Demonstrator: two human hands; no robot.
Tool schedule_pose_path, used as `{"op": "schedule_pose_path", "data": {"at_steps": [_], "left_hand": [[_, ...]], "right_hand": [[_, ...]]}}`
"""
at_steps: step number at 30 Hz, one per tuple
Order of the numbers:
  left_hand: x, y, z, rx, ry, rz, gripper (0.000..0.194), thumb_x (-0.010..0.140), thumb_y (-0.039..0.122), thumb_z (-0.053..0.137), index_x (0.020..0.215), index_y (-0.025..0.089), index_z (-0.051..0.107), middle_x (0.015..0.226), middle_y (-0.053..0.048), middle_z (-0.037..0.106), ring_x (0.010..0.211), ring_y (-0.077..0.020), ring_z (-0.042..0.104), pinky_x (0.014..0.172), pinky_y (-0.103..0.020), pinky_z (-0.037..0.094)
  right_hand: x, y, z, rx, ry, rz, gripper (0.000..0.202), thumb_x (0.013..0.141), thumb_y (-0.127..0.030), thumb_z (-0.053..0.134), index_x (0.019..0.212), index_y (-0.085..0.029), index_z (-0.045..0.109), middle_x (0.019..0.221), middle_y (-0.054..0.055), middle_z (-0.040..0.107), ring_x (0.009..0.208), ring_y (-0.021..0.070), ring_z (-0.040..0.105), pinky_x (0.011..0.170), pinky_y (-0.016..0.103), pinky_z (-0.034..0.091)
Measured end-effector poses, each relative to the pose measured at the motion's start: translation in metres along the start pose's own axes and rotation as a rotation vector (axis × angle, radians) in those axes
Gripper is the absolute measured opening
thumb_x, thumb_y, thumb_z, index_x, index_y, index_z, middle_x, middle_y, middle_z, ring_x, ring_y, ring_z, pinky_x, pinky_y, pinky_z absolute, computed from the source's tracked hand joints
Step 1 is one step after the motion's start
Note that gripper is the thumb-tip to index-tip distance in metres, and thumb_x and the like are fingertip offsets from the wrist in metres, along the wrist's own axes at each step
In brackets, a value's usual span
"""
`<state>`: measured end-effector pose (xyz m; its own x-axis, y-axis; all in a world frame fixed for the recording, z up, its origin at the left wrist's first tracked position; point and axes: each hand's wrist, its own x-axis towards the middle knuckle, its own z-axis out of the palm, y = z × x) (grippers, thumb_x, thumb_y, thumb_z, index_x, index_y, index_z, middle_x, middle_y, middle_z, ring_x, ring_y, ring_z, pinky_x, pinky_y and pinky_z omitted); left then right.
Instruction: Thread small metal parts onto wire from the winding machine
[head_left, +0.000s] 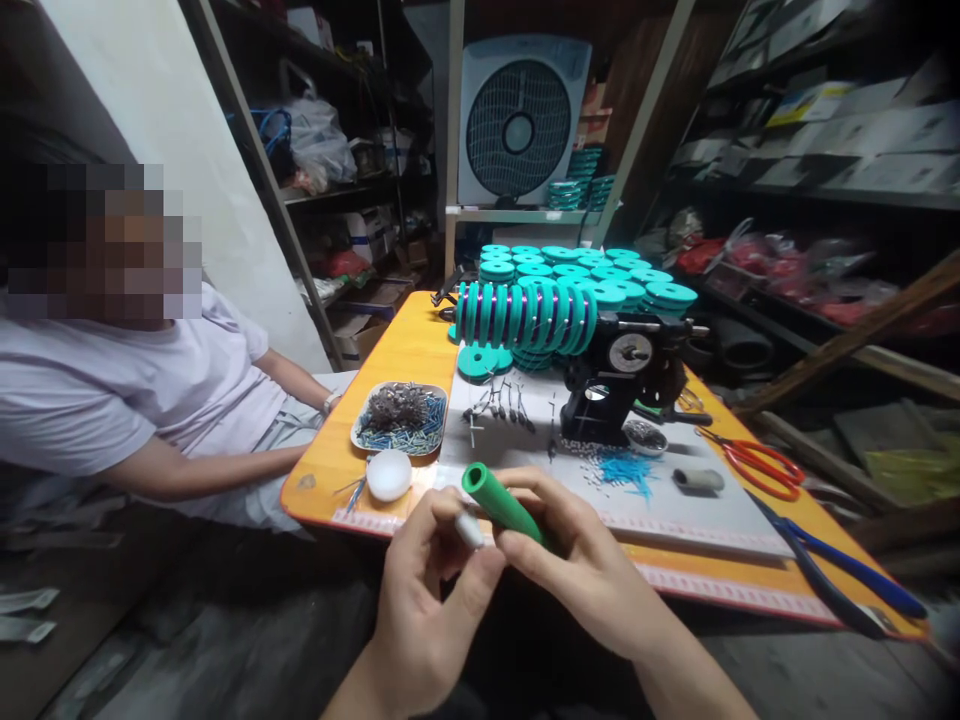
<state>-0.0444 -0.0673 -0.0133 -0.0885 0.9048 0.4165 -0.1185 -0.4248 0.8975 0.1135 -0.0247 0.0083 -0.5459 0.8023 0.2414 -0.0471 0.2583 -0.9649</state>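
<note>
Beyond the hands stands the orange table (pixel 405 350), with a black winder (pixel 622 385) and a row of teal spools (pixel 525 315) well past the fingertips. To the left of the left hand sits another person (pixel 150 400), apart from the work. Nearer, ahead and left of the left hand, lie a tray of small parts (pixel 401 418) and a white dish (pixel 388 474); right of the right hand lie red scissors (pixel 757 465) and blue pliers (pixel 847 575).

The right hand (pixel 592 570) is wrapped around a green tube (pixel 499 503), gripping its lower end. The left hand (pixel 427 600) pinches a small white piece (pixel 469 530) between thumb and forefinger, just beside the tube's underside.

The tube lies just above the near table edge, between both hands. Its long axis runs diagonally, open end pointing up, away and to the left, lower end buried in the right palm.

To do this well, I judge the right grip should stay firm and steady while the left fingertips make the fine moves, keeping the white piece lined up with the tube.
</note>
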Motion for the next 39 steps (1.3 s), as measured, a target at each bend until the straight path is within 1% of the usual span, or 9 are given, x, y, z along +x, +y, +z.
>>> {"op": "schedule_pose_path", "data": {"at_steps": [4, 6, 10, 13, 16, 20, 28, 32, 39], "left_hand": [[-0.008, -0.001, -0.005, 0.31, -0.038, 0.234, 0.014, 0.089, 0.017, 0.063, 0.1, 0.024, 0.059, 0.082, 0.0, 0.059, 0.069, -0.0138, 0.057, 0.065, -0.024, 0.048], [-0.005, -0.001, -0.007, 0.431, -0.04, 0.317, 0.016, 0.088, 0.016, 0.063, 0.101, 0.023, 0.057, 0.078, 0.0, 0.058, 0.066, -0.0138, 0.057, 0.062, -0.025, 0.047], [0.004, 0.001, -0.009, 0.599, -0.076, 0.351, 0.009, 0.09, 0.016, 0.06, 0.097, 0.021, 0.056, 0.072, 0.002, 0.056, 0.059, -0.0123, 0.054, 0.057, -0.024, 0.042], [0.004, -0.003, -0.008, 0.654, -0.098, 0.3, 0.004, 0.092, 0.017, 0.057, 0.096, 0.02, 0.056, 0.071, 0.001, 0.058, 0.058, -0.0123, 0.054, 0.056, -0.025, 0.042], [-0.001, -0.011, -0.01, 0.757, -0.102, 0.218, 0.003, 0.094, 0.02, 0.055, 0.093, 0.018, 0.057, 0.066, 0.002, 0.055, 0.055, -0.0133, 0.054, 0.054, -0.025, 0.041], [-0.005, -0.017, -0.013, 0.935, -0.068, 0.223, 0.014, 0.092, 0.02, 0.055, 0.078, 0.018, 0.055, 0.06, 0.004, 0.046, 0.051, -0.0133, 0.049, 0.051, -0.026, 0.036], [0.002, -0.016, -0.015, 0.766, 0.009, 0.321, 0.026, 0.087, 0.011, 0.064, 0.071, 0.021, 0.045, 0.06, 0.007, 0.042, 0.051, -0.0089, 0.042, 0.052, -0.022, 0.034], [0.003, -0.013, -0.012, 0.648, -0.003, 0.327, 0.024, 0.086, 0.008, 0.065, 0.077, 0.021, 0.046, 0.066, 0.006, 0.044, 0.056, -0.0091, 0.044, 0.054, -0.021, 0.036], [-0.02, -0.011, -0.016, 0.333, 0.09, 0.142, 0.021, 0.088, 0.013, 0.065, 0.083, 0.023, 0.047, 0.072, 0.005, 0.043, 0.063, -0.0095, 0.044, 0.059, -0.018, 0.041]], "right_hand": [[-0.006, -0.006, -0.001, -0.209, 0.027, -0.034, 0.035, 0.106, -0.037, 0.041, 0.138, -0.037, 0.055, 0.124, 0.003, 0.066, 0.111, 0.0195, 0.063, 0.092, 0.032, 0.053], [-0.006, -0.008, 0.0, -0.376, 0.037, -0.075, 0.038, 0.106, -0.031, 0.044, 0.142, -0.039, 0.051, 0.128, 0.003, 0.063, 0.122, 0.0209, 0.057, 0.099, 0.034, 0.049], [-0.003, -0.005, 0.003, -0.621, 0.097, -0.19, 0.045, 0.102, -0.019, 0.045, 0.144, -0.033, 0.049, 0.096, 0.004, 0.062, 0.089, 0.0189, 0.062, 0.077, 0.031, 0.053], [-0.001, 0.008, 0.006, -0.807, 0.125, -0.251, 0.048, 0.098, -0.015, 0.042, 0.145, -0.026, 0.05, 0.091, 0.005, 0.056, 0.07, 0.0174, 0.058, 0.06, 0.029, 0.049], [-0.001, 0.025, 0.012, -1.024, 0.152, -0.309, 0.049, 0.097, -0.013, 0.04, 0.144, -0.019, 0.05, 0.094, 0.008, 0.058, 0.067, 0.0188, 0.059, 0.053, 0.029, 0.045], [-0.001, 0.042, 0.021, -1.172, 0.18, -0.358, 0.048, 0.096, -0.011, 0.038, 0.141, -0.016, 0.053, 0.091, 0.008, 0.063, 0.07, 0.0196, 0.06, 0.055, 0.029, 0.043], [0.002, 0.041, 0.024, -1.115, 0.226, -0.388, 0.048, 0.097, -0.012, 0.038, 0.143, -0.017, 0.05, 0.088, 0.006, 0.063, 0.068, 0.019, 0.058, 0.055, 0.029, 0.04], [0.002, 0.034, 0.017, -0.896, 0.177, -0.313, 0.047, 0.1, -0.016, 0.04, 0.146, -0.022, 0.047, 0.092, 0.005, 0.059, 0.071, 0.0186, 0.06, 0.058, 0.029, 0.044], [0.0, 0.018, 0.009, -0.437, 0.078, -0.178, 0.046, 0.103, -0.024, 0.049, 0.145, -0.041, 0.044, 0.121, 0.002, 0.061, 0.111, 0.0198, 0.058, 0.091, 0.031, 0.049]]}}
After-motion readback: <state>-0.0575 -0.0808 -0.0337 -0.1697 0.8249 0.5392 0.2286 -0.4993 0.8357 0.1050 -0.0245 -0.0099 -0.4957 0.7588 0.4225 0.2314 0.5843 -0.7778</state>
